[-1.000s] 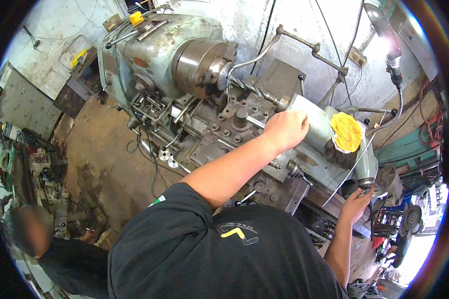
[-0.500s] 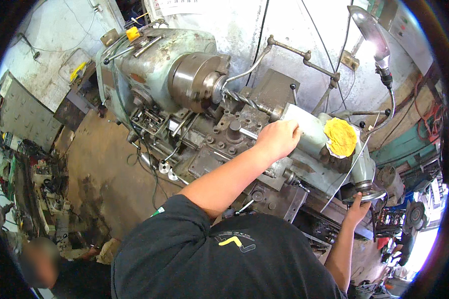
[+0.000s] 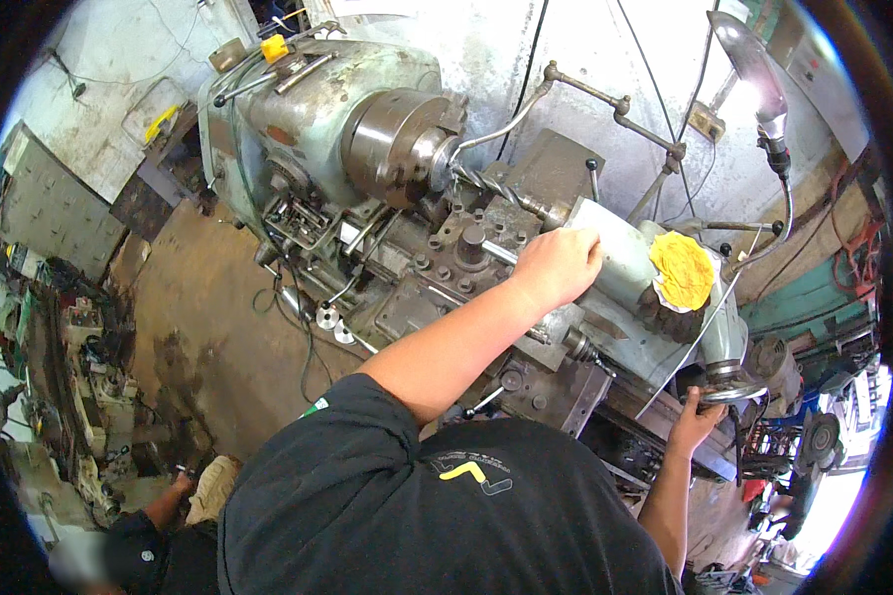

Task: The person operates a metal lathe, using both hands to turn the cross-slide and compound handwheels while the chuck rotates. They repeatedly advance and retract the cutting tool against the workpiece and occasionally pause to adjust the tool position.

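Observation:
My left hand (image 3: pixel 561 266) is closed against the near side of the tailstock (image 3: pixel 607 238) of a grey-green lathe; whatever its fingers hold is hidden. Low on the right, my right hand (image 3: pixel 695 421) grips the rim of the tailstock's handwheel (image 3: pixel 732 393). A long twist drill (image 3: pixel 486 184) juts from the tailstock, its tip at a shiny round workpiece (image 3: pixel 437 159) clamped in the chuck (image 3: pixel 382 144). Below my left wrist lies the tool post (image 3: pixel 472 248) with its bolts and lever. A yellow cloth (image 3: pixel 683 272) rests on top of the tailstock.
A lit work lamp (image 3: pixel 754 84) leans in at the upper right, and a jointed pipe (image 3: pixel 585 91) arches behind the drill. At the lower left another person's hand (image 3: pixel 177 486) and dark sleeve show. Cluttered parts (image 3: pixel 79 397) line the left side.
My right hand has shifted slightly left along the handwheel's rim. My left hand keeps its place on the tailstock. The other person has moved lower, and their hand now shows.

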`<state>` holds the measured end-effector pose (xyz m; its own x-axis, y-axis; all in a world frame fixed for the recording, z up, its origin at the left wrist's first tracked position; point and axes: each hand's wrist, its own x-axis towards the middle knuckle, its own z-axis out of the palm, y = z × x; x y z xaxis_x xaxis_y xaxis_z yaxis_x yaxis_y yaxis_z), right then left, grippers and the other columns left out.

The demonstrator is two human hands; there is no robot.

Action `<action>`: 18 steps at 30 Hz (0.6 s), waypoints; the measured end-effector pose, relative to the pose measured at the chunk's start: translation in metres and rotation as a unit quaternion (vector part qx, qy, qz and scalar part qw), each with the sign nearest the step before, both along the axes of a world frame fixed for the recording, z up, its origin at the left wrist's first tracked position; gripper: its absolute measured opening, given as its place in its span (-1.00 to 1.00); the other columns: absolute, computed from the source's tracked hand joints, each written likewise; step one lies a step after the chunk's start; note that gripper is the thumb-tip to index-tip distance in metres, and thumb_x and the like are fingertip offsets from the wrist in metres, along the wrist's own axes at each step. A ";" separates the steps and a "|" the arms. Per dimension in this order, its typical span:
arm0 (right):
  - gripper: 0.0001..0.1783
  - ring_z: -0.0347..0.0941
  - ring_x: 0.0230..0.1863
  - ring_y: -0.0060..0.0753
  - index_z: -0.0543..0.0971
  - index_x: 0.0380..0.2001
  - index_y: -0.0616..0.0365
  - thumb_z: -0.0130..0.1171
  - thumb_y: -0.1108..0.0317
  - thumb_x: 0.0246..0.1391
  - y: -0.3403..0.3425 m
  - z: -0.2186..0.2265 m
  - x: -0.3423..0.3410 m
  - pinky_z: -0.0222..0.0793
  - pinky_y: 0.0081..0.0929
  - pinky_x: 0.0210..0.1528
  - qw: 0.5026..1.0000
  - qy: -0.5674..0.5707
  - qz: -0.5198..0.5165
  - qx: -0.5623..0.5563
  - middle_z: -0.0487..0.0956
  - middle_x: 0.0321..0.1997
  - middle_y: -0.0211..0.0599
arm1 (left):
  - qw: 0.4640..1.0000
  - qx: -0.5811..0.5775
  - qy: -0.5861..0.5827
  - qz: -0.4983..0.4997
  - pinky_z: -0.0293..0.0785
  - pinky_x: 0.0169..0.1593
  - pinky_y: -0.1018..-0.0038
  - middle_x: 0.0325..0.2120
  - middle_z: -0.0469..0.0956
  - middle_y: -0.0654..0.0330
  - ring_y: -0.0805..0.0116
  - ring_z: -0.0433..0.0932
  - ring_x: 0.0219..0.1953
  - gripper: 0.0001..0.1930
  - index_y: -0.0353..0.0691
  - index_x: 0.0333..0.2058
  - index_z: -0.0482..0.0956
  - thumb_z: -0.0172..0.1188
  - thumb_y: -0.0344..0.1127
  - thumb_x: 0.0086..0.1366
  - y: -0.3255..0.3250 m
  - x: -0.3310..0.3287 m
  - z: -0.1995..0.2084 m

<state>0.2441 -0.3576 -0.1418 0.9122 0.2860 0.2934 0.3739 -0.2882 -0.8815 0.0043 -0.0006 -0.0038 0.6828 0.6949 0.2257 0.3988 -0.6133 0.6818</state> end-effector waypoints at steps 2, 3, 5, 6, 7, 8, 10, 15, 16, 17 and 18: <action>-0.58 0.48 0.05 -0.31 0.46 0.10 0.25 0.36 0.36 0.28 0.001 0.001 -0.001 0.40 -0.32 0.22 1.000 -0.008 0.005 -0.021 0.56 0.03 -0.23 | 1.000 -0.003 -0.001 0.000 0.59 -0.08 -0.04 -0.29 0.70 -0.10 -0.20 0.68 -0.18 -0.71 -0.18 -0.20 0.66 0.11 -0.09 0.43 0.000 0.000 0.000; -0.59 0.48 0.04 -0.32 0.47 0.10 0.24 0.36 0.36 0.28 0.001 0.001 -0.002 0.42 -0.32 0.21 1.000 -0.011 0.008 -0.025 0.56 0.01 -0.25 | 1.000 -0.001 0.001 0.003 0.59 -0.08 -0.04 -0.29 0.70 -0.10 -0.20 0.68 -0.18 -0.71 -0.18 -0.20 0.66 0.11 -0.09 0.43 0.000 0.000 0.000; -0.65 0.45 -0.01 -0.38 0.49 0.01 0.21 0.37 0.35 0.27 0.002 0.002 -0.005 0.40 -0.36 0.16 0.999 -0.027 0.021 -0.010 0.54 -0.05 -0.30 | 1.000 0.003 -0.006 0.002 0.59 -0.08 -0.04 -0.29 0.70 -0.11 -0.20 0.68 -0.18 -0.70 -0.18 -0.20 0.66 0.11 -0.08 0.43 0.000 0.000 -0.001; -0.69 0.44 -0.04 -0.42 0.50 -0.04 0.20 0.38 0.35 0.27 0.003 0.001 -0.006 0.39 -0.38 0.14 0.999 -0.035 0.028 -0.001 0.53 -0.08 -0.32 | 1.000 0.007 -0.005 0.004 0.59 -0.08 -0.04 -0.28 0.70 -0.11 -0.20 0.68 -0.18 -0.70 -0.18 -0.19 0.66 0.11 -0.08 0.43 -0.001 0.000 -0.001; -0.69 0.44 -0.05 -0.43 0.51 -0.05 0.19 0.38 0.36 0.27 0.003 0.001 -0.007 0.39 -0.39 0.13 0.999 -0.036 0.029 0.007 0.53 -0.09 -0.33 | 1.000 0.007 -0.011 0.004 0.59 -0.08 -0.04 -0.28 0.70 -0.11 -0.20 0.68 -0.18 -0.70 -0.18 -0.19 0.66 0.10 -0.08 0.43 -0.001 0.000 -0.002; -0.70 0.44 -0.06 -0.43 0.51 -0.06 0.18 0.39 0.36 0.26 0.004 0.001 -0.008 0.39 -0.39 0.13 0.999 -0.038 0.029 0.016 0.54 -0.09 -0.33 | 1.000 0.008 -0.012 0.005 0.59 -0.08 -0.04 -0.28 0.70 -0.11 -0.20 0.68 -0.18 -0.70 -0.18 -0.19 0.66 0.10 -0.08 0.43 -0.001 0.000 -0.002; -0.71 0.43 -0.07 -0.45 0.51 -0.07 0.17 0.39 0.38 0.25 0.004 -0.001 -0.008 0.38 -0.39 0.12 0.998 -0.037 0.040 0.028 0.55 -0.11 -0.34 | 1.000 0.007 -0.008 0.007 0.59 -0.08 -0.05 -0.28 0.70 -0.10 -0.20 0.68 -0.18 -0.71 -0.18 -0.19 0.65 0.10 -0.09 0.42 -0.001 0.000 -0.001; -0.74 0.43 -0.08 -0.47 0.51 -0.10 0.15 0.38 0.40 0.25 -0.002 -0.010 0.000 0.37 -0.41 0.10 0.997 -0.031 0.073 0.024 0.56 -0.14 -0.39 | 1.000 0.004 0.005 0.013 0.59 -0.08 -0.05 -0.28 0.70 -0.11 -0.20 0.67 -0.17 -0.72 -0.17 -0.19 0.65 0.10 -0.10 0.42 -0.001 0.001 0.000; -0.73 0.45 -0.05 -0.42 0.52 -0.08 0.16 0.38 0.41 0.24 -0.004 -0.012 0.002 0.38 -0.38 0.12 0.997 -0.023 0.074 0.004 0.57 -0.10 -0.34 | 1.000 0.004 -0.001 0.012 0.59 -0.08 -0.05 -0.28 0.70 -0.11 -0.20 0.68 -0.17 -0.72 -0.17 -0.19 0.65 0.11 -0.11 0.42 -0.001 0.000 0.001; -0.72 0.47 -0.02 -0.38 0.54 -0.06 0.18 0.38 0.42 0.22 -0.006 -0.013 0.003 0.40 -0.34 0.14 0.996 -0.016 0.083 -0.012 0.58 -0.06 -0.30 | 1.000 0.005 0.000 0.012 0.59 -0.08 -0.04 -0.28 0.70 -0.11 -0.20 0.68 -0.18 -0.72 -0.18 -0.19 0.65 0.11 -0.11 0.42 -0.001 0.000 0.001; -0.70 0.49 0.01 -0.33 0.55 -0.04 0.19 0.38 0.44 0.21 -0.007 -0.014 0.004 0.41 -0.30 0.16 0.996 -0.001 0.084 -0.033 0.58 -0.03 -0.25 | 1.000 0.010 0.003 0.015 0.59 -0.08 -0.04 -0.28 0.70 -0.11 -0.20 0.68 -0.18 -0.72 -0.18 -0.18 0.65 0.11 -0.11 0.42 -0.001 0.000 0.001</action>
